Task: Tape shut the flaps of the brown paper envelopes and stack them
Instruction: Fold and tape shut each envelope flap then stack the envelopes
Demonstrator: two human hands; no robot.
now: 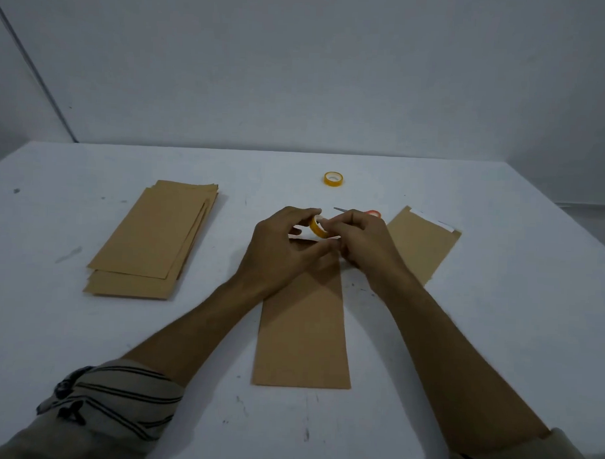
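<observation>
A brown paper envelope (302, 329) lies lengthwise on the white table in front of me. Above its far end my left hand (280, 249) grips a small yellow tape roll (318, 227), thumb and fingers curled round it. My right hand (362, 243) pinches at the roll's edge from the right. A stack of several brown envelopes (153, 238) lies at the left. One more envelope (422, 247), with a strip of white tape across its far end, lies at the right, partly under my right wrist.
A second yellow tape roll (332, 179) sits further back on the table (497, 304). Scissors with orange handles (372, 213) lie just behind my right hand, mostly hidden. The table's right edge runs diagonally close to my right forearm.
</observation>
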